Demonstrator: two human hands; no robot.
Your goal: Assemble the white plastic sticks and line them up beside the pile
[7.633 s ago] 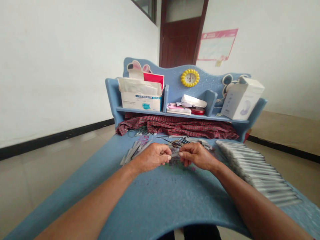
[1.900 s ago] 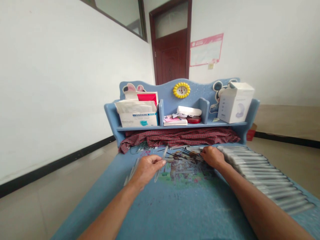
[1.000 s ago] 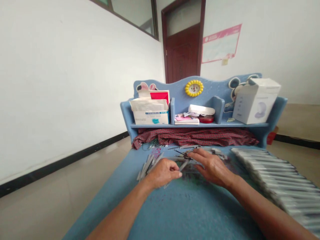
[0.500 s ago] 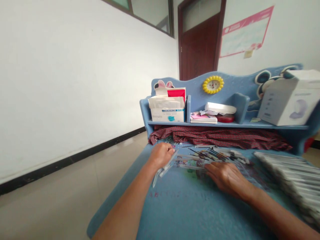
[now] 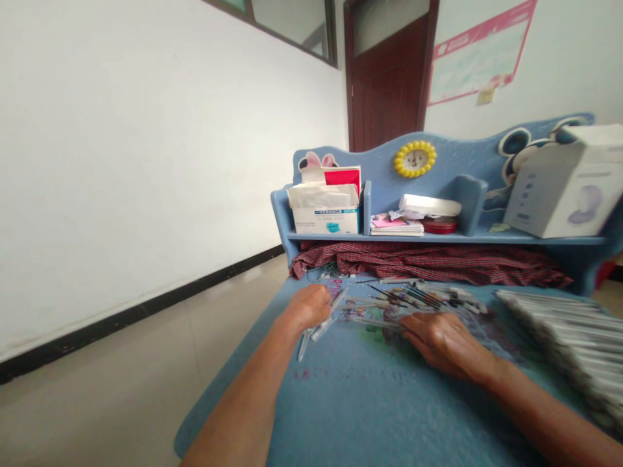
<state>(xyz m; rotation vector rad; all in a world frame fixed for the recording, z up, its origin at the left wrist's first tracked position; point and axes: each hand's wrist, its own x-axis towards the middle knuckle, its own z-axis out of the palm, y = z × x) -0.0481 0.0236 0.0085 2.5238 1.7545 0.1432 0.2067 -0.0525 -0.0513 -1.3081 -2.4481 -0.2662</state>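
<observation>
My left hand (image 5: pixel 307 307) is closed in a fist over the left side of the blue desk (image 5: pixel 360 415); whatever its fingers hold is hidden. Clear plastic pen barrels (image 5: pixel 322 329) lie beside and under it. My right hand (image 5: pixel 445 338) rests low over the desk, fingers together, with its fingertips on the end of a clear pen barrel (image 5: pixel 377 322) that points left. Beyond the right hand lies a loose pile of thin dark pen refills (image 5: pixel 422 297) and more clear pieces.
At the right sits a thick stack of pale pens (image 5: pixel 569 337). A red checked cloth (image 5: pixel 413 263) is bunched under the shelf (image 5: pixel 341 237). On the shelf stand a mask box (image 5: pixel 324 217), a red round tin (image 5: pixel 440 226) and a large white box (image 5: pixel 559 188).
My left hand has shifted slightly left and turned, so its thumb shows less. My right hand has stayed almost in place. The view has tilted a little.
</observation>
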